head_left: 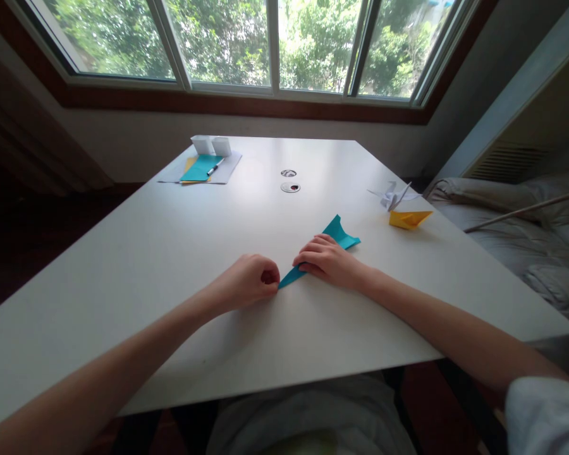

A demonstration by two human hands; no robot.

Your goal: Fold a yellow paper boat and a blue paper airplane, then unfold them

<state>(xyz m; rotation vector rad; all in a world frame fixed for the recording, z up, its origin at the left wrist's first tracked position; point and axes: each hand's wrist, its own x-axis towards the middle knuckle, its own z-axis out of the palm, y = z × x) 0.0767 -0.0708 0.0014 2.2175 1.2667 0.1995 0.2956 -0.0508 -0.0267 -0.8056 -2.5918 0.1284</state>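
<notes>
A folded turquoise sheet of paper [342, 235] lies slantwise on the white table, its narrow point toward me and its wider, notched end away to the right. At the narrow point, my left hand [250, 279] is closed, thumb and forefinger pinching the tip. My right hand [329, 260] is curled over the middle of the strip with its fingers together, holding it against the tabletop. That hand covers the paper's middle, and the underside of its fingers is hidden.
On the white table [171, 253], a white paper crane [391, 197] and a yellow folded paper boat [410, 219] stand at right. Back left are turquoise sheets [200, 168], a pen [215, 167] and white folded paper boxes [211, 146]. Two round inserts [290, 188] sit mid-table.
</notes>
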